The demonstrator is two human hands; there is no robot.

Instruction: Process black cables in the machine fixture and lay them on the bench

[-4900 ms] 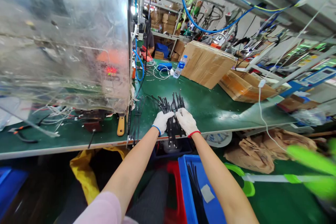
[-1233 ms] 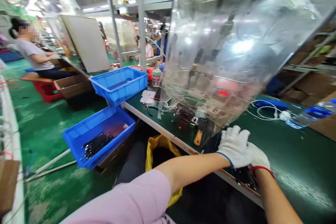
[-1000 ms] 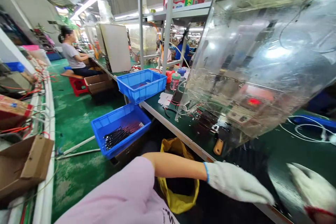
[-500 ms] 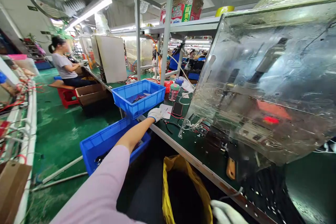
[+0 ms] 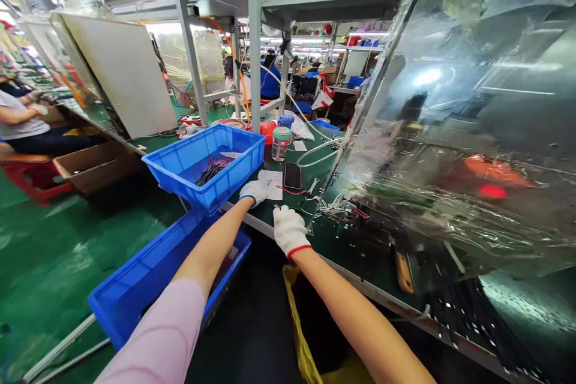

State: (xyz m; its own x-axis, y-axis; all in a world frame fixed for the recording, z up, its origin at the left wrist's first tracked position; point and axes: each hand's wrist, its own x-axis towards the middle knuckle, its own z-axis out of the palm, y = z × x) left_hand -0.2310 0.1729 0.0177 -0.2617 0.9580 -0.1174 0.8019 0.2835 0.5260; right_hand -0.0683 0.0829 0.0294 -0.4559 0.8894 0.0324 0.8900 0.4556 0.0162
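1. The desk (image 5: 261, 215) has its near edge running slantwise under both forearms; a strip of green surface shows between the two gloves.
2. The left hand (image 5: 254, 193), gloved with a blue cuff, is at the left edge of the white paper (image 5: 273, 187), which lies flat on the desk. Its fingers are partly hidden, so I cannot tell whether they grip anything.
3. The right hand (image 5: 289, 229), red-cuffed, is over the near edge with its fingers curled in; whether they hold something cannot be told.
4. Counted: two blue bins, the upper bin (image 5: 231, 177) at the desk's end and the lower bin (image 5: 135, 288) below it; one phone (image 5: 293, 175); one lidded jar (image 5: 281, 145); one wooden-handled tool (image 5: 404, 273). The black strips (image 5: 481, 324) overlap too much to count.
5. Hemming in the left hand is the upper bin's wall, just beside it. The clear plastic guard (image 5: 450, 216) slants down on the other side, its lower corner near the right hand.
6. White wires (image 5: 333, 207) lie tangled by that corner; below the edge, under the right forearm, a yellow bag (image 5: 299, 330) gapes open.
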